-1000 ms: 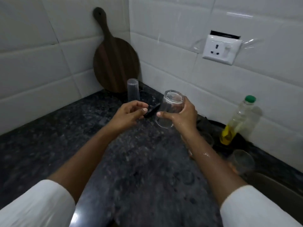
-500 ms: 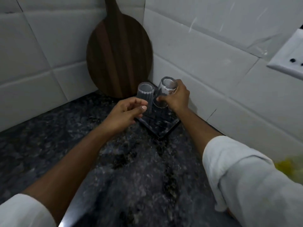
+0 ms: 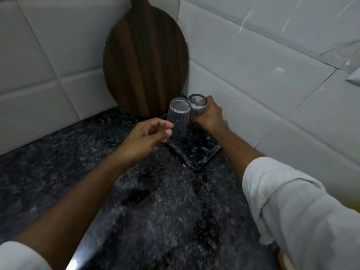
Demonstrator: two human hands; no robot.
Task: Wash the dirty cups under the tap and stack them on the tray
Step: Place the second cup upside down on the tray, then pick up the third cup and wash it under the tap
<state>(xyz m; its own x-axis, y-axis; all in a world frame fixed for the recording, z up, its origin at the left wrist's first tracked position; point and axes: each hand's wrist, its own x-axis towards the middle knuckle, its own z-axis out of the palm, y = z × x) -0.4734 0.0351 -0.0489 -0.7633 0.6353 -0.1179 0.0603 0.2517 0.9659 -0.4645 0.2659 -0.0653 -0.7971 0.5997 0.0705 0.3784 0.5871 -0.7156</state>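
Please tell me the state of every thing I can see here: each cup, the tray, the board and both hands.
Ribbed cup: upside down on the tray, untouched.
Smooth cup: upside down, held in the right hand's grip, beside the ribbed cup.
Tray: flat on the countertop.
Cutting board: upright, leaning in the wall corner.
Right hand: curled round the smooth cup.
Left hand: loosely curled, holding nothing.

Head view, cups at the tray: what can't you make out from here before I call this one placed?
- Smooth clear glass cup, head view: the right hand wraps its lower part, so whether it has landed is hidden.
- Clear square tray: its far corner is behind the ribbed clear glass cup.
- Left hand: contact with the ribbed cup is unclear.
- Round dark wooden board: handle cut off by the top edge.
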